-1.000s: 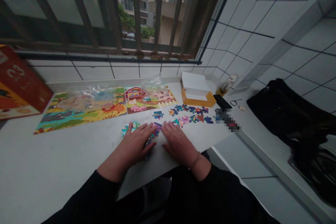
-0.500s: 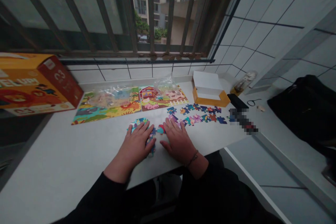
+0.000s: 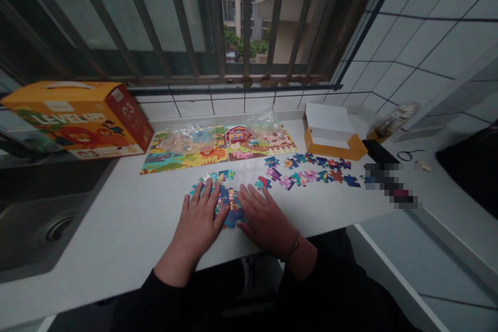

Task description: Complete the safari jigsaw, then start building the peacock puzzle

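Observation:
My left hand and my right hand lie flat, fingers spread, on a white counter. Between and under them sits a partly joined jigsaw cluster, mostly blue with bright patches. Both hands press on its edges. Loose puzzle pieces are strewn in a row to the right of my hands. Beyond them lie two finished picture puzzles, a jungle scene and a farm scene, with clear plastic bags on top.
An orange puzzle box stands at the back left, above a steel sink. An open orange-and-white small box sits at the back right, near a black bar and a bottle. Barred window behind; tiled wall right.
The camera has swung left, so the sink and whole puzzle box show. My hands have spread slightly apart on the cluster, uncovering more of the joined pieces between them.

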The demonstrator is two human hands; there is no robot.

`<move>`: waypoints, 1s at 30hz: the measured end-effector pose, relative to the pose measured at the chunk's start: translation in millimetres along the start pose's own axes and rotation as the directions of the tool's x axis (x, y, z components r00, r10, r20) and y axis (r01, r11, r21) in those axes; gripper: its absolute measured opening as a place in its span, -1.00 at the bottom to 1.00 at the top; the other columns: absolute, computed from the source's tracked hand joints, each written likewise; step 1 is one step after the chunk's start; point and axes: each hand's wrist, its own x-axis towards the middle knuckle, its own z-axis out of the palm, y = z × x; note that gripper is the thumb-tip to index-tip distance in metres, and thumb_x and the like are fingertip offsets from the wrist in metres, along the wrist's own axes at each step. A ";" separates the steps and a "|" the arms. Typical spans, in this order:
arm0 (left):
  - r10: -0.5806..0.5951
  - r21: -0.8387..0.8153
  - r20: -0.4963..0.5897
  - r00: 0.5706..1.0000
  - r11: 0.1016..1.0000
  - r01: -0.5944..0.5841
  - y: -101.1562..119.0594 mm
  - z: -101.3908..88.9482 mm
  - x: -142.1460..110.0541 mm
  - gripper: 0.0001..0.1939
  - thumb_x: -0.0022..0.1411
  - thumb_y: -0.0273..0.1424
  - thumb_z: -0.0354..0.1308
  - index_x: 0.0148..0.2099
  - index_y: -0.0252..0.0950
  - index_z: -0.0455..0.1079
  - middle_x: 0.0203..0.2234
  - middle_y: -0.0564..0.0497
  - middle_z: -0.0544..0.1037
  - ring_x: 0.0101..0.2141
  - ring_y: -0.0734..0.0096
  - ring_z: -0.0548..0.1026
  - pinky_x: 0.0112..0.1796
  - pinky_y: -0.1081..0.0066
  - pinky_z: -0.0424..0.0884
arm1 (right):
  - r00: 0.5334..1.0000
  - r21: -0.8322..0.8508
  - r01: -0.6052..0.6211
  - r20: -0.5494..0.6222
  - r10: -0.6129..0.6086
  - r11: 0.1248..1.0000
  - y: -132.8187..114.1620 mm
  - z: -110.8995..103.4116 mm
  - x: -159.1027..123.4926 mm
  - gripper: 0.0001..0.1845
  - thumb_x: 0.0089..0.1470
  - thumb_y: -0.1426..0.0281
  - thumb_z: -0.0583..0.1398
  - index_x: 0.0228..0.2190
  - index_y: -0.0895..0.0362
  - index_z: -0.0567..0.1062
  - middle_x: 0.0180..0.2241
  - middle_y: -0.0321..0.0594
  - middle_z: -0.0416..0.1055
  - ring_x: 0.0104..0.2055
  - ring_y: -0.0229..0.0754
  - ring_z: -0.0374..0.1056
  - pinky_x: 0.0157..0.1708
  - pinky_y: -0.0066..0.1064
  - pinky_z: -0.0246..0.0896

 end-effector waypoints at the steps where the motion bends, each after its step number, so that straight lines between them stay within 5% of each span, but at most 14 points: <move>1: -0.018 0.012 -0.009 1.000 1.000 0.018 -3.8 -0.5 -4.2 -0.24 0.61 -0.01 -0.07 0.68 -0.17 0.03 0.62 -0.26 0.09 0.57 -0.33 0.07 0.41 -0.43 0.16 | 0.997 0.022 0.069 0.026 -0.070 0.997 -7.1 1.0 1.8 -0.17 0.51 0.07 0.15 0.57 0.19 0.12 0.63 0.03 -0.07 0.69 0.11 -0.20 0.62 0.24 -0.23; 5: -0.072 0.052 -0.020 0.997 0.996 0.073 -20.2 -3.9 -20.0 -0.21 0.60 0.00 -0.06 0.69 -0.18 -0.03 0.62 -0.30 0.08 0.55 -0.36 0.12 0.41 -0.44 0.17 | 0.987 0.079 0.126 0.090 -0.133 0.989 -27.0 5.6 9.9 -0.10 0.47 -0.03 0.19 0.58 0.12 0.10 0.64 -0.07 -0.09 0.70 0.08 -0.23 0.63 0.23 -0.24; 14: -0.251 0.119 0.057 0.966 0.963 0.243 -59.9 -23.7 -52.0 -0.18 0.60 0.07 -0.19 0.66 -0.29 0.08 0.60 -0.29 0.10 0.56 -0.41 0.09 0.40 -0.53 0.11 | 0.979 0.058 -0.202 0.016 0.201 0.978 -31.0 15.6 14.2 -0.07 0.46 -0.01 0.17 0.58 0.20 0.09 0.62 0.11 -0.05 0.67 0.28 -0.14 0.57 0.45 -0.32; 19: -0.337 0.082 -0.060 0.940 0.936 0.341 -64.9 -28.6 -57.9 -0.24 0.64 -0.04 -0.24 0.65 -0.39 0.07 0.58 -0.44 0.11 0.54 -0.45 0.13 0.38 -0.55 0.15 | 0.947 0.002 -0.317 -0.055 0.316 0.949 -37.9 19.3 13.3 -0.02 0.43 0.00 0.19 0.57 0.32 0.09 0.61 0.28 -0.10 0.66 0.37 -0.14 0.55 0.50 -0.32; 22: -0.156 0.059 -0.101 0.983 0.985 0.162 -55.1 -25.7 -55.7 -0.30 0.66 -0.15 -0.19 0.69 -0.27 -0.04 0.61 -0.33 0.05 0.58 -0.27 0.07 0.44 -0.48 0.07 | 0.958 -0.025 -0.284 -0.058 0.283 0.958 -40.3 19.0 12.9 -0.03 0.45 0.01 0.17 0.57 0.35 0.08 0.62 0.26 -0.18 0.67 0.37 -0.19 0.56 0.49 -0.34; 25: 0.046 0.059 0.009 0.999 0.997 -0.047 -40.9 -18.7 -53.0 -0.28 0.66 -0.10 -0.08 0.70 -0.18 -0.05 0.62 -0.24 0.07 0.58 -0.14 0.10 0.47 -0.39 0.09 | 0.986 -0.014 -0.168 -0.003 0.168 0.986 -39.9 17.3 13.0 -0.07 0.48 -0.01 0.14 0.59 0.25 0.07 0.63 0.14 -0.12 0.67 0.28 -0.17 0.58 0.42 -0.35; 30: 0.036 0.130 0.078 0.996 0.990 -0.046 -30.8 -14.8 -61.6 -0.26 0.60 0.02 0.04 0.68 0.01 0.03 0.64 -0.21 0.01 0.57 -0.28 0.09 0.42 -0.40 0.17 | 0.993 0.029 0.015 0.118 -0.018 0.999 -37.9 11.2 9.6 -0.11 0.47 -0.13 0.13 0.58 0.01 0.14 0.65 -0.05 -0.16 0.69 0.27 -0.24 0.57 0.46 -0.41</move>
